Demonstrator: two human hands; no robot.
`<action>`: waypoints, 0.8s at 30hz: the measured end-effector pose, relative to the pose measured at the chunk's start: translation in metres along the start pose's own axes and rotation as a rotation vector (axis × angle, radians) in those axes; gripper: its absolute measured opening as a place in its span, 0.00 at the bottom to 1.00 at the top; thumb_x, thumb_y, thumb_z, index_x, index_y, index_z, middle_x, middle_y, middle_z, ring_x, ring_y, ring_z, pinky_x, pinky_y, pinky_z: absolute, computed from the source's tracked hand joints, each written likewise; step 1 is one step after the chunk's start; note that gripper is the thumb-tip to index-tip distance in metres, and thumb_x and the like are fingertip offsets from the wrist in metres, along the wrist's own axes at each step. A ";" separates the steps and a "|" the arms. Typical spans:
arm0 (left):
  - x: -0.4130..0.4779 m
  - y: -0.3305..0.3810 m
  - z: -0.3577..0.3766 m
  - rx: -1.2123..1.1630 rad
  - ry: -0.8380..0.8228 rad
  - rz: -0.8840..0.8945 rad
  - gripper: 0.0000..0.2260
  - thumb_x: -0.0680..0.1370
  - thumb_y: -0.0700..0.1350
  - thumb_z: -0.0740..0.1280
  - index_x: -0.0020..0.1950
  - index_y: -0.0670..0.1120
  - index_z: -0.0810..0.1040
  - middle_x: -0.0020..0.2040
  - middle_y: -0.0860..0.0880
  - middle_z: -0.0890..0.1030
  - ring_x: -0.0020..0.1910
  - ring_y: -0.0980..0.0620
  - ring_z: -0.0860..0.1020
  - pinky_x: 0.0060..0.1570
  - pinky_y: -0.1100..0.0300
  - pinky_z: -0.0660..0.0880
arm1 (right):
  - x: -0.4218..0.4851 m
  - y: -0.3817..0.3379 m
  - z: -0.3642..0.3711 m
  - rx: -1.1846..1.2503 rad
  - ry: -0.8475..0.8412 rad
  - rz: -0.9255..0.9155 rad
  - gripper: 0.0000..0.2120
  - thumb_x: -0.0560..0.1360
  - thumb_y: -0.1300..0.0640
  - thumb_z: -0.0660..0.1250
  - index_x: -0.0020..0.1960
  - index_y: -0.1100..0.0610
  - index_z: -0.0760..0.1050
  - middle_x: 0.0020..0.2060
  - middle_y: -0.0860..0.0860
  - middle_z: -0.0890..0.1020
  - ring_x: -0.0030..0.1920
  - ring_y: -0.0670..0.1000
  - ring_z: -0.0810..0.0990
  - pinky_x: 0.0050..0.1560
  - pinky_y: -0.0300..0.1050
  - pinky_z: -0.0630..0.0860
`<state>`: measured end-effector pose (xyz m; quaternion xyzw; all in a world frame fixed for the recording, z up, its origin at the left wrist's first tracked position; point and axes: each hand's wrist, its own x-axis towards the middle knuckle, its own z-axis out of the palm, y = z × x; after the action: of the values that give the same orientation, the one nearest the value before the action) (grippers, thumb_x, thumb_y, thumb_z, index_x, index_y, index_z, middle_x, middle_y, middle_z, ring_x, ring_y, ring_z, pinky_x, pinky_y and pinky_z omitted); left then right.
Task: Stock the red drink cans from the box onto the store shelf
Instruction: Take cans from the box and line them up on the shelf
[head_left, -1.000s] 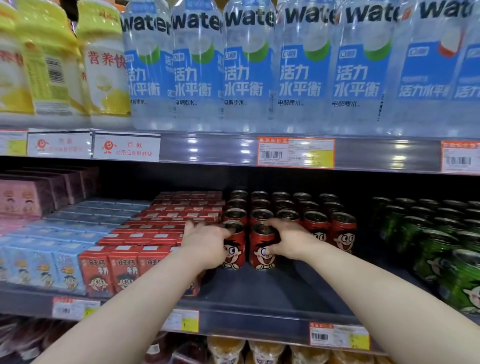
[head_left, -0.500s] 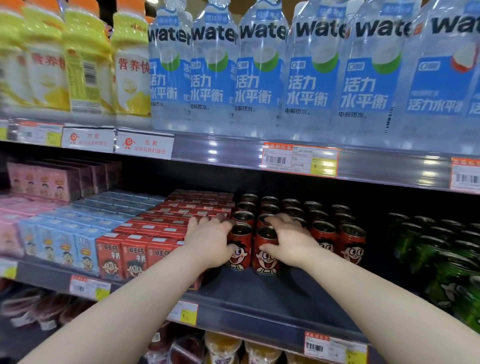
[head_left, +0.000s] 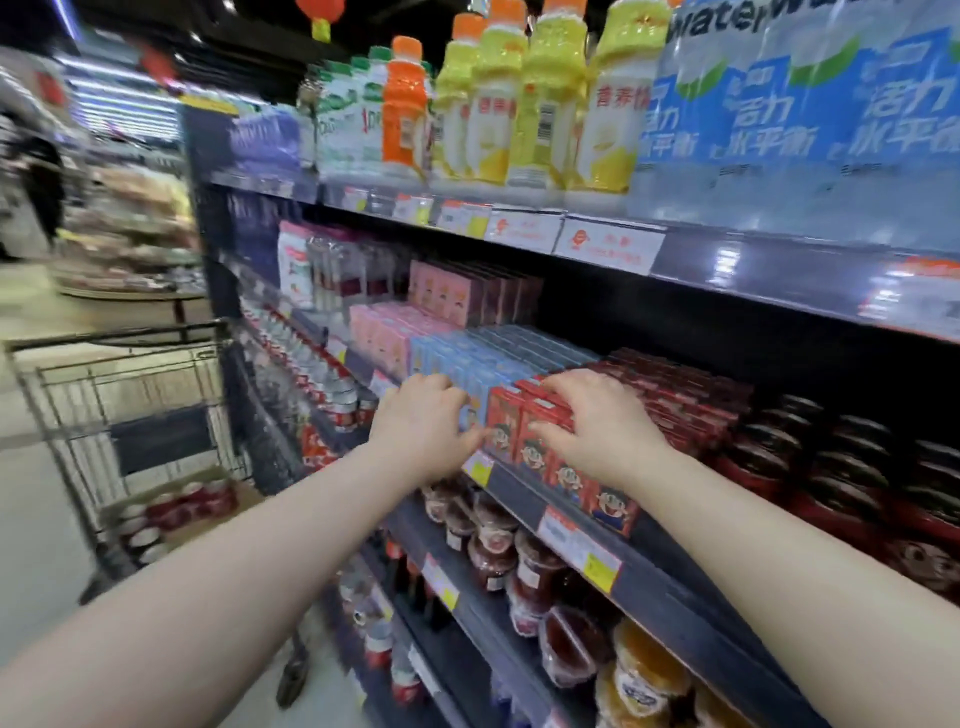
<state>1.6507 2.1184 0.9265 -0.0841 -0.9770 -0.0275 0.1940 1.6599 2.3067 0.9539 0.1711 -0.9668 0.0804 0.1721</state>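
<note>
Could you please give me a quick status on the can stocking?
Left hand and right hand both empty, in front of the cartons. Red cans on shelf; more in the box in the cart. Nothing blocking.

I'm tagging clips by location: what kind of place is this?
Most likely a supermarket aisle: long shelving with price tags along the edges, rows of bottled drinks and cartons facing out, and a wire shopping cart standing beside the shelves.
</note>
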 end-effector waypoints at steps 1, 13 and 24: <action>-0.006 -0.018 0.002 0.013 -0.013 -0.028 0.24 0.74 0.64 0.60 0.62 0.49 0.75 0.61 0.48 0.75 0.63 0.44 0.72 0.58 0.49 0.70 | 0.008 -0.013 0.008 0.013 -0.011 -0.026 0.23 0.74 0.42 0.63 0.66 0.52 0.70 0.62 0.53 0.74 0.65 0.57 0.70 0.64 0.51 0.68; -0.051 -0.243 0.033 0.062 -0.156 -0.340 0.25 0.74 0.65 0.59 0.64 0.50 0.73 0.60 0.49 0.74 0.61 0.45 0.72 0.58 0.48 0.70 | 0.112 -0.189 0.107 0.053 -0.208 -0.205 0.19 0.75 0.46 0.64 0.60 0.56 0.74 0.55 0.54 0.79 0.58 0.58 0.77 0.55 0.55 0.76; -0.074 -0.468 0.071 0.021 -0.310 -0.509 0.23 0.74 0.63 0.62 0.63 0.52 0.72 0.61 0.50 0.75 0.61 0.49 0.72 0.62 0.49 0.70 | 0.220 -0.352 0.236 0.136 -0.392 -0.188 0.25 0.75 0.43 0.62 0.70 0.49 0.65 0.66 0.51 0.72 0.65 0.56 0.72 0.63 0.52 0.71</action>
<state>1.6095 1.6520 0.8227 0.1626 -0.9849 -0.0519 0.0302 1.5200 1.8623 0.8481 0.2838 -0.9539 0.0942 -0.0243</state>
